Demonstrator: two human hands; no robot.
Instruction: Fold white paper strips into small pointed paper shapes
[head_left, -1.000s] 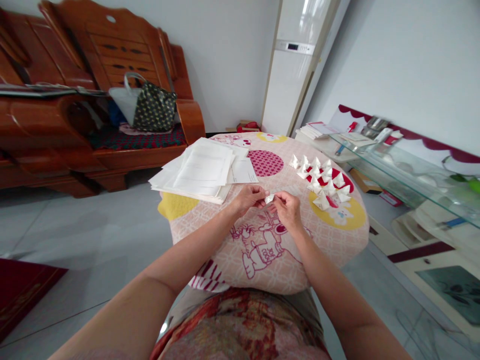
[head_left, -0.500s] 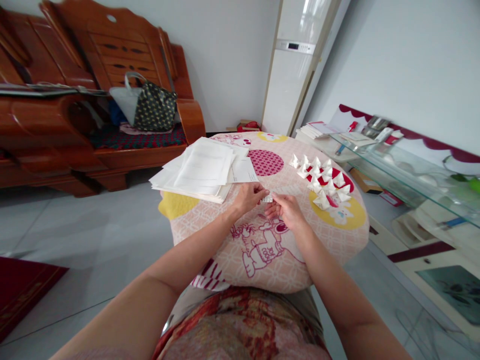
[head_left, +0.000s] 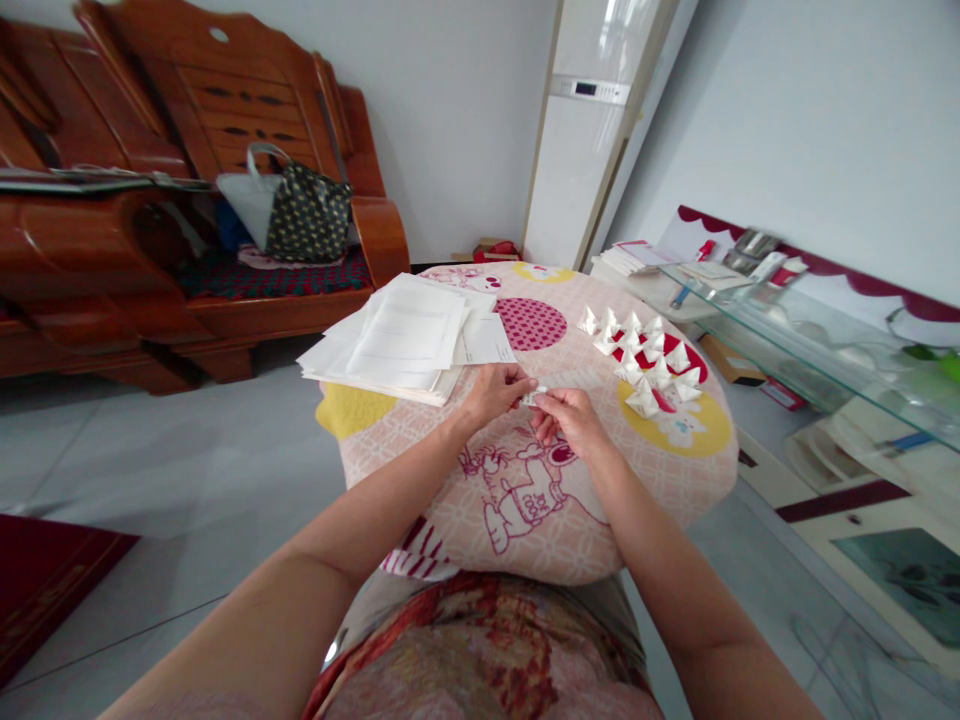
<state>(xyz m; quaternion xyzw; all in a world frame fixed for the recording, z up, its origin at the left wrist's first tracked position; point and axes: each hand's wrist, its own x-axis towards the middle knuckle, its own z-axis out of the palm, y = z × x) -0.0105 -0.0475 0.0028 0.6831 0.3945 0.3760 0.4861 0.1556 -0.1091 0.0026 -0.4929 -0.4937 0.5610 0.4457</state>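
the small folded piece of white printed paper (head_left: 529, 398) sits between the two hands above the round table with a pink patterned cloth (head_left: 660, 500), its left end pinched by the thumb and fingers of the left hand (head_left: 496, 394), its right end by those of the right hand (head_left: 574, 412). both grips are narrow, the fingertips partly hiding the paper. the loose stack of flat white paper sheets (head_left: 409, 335) lies beyond the left hand, and rows of small pointed white folded-paper shapes (head_left: 643, 402) stand to the right.

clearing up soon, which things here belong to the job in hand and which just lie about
Likely the job's:
small folded white paper piece in left hand and right hand
stacked white paper sheets
rows of folded white paper shapes

Just lying about:
dark pale-patterned bag
flat dark-red object on floor
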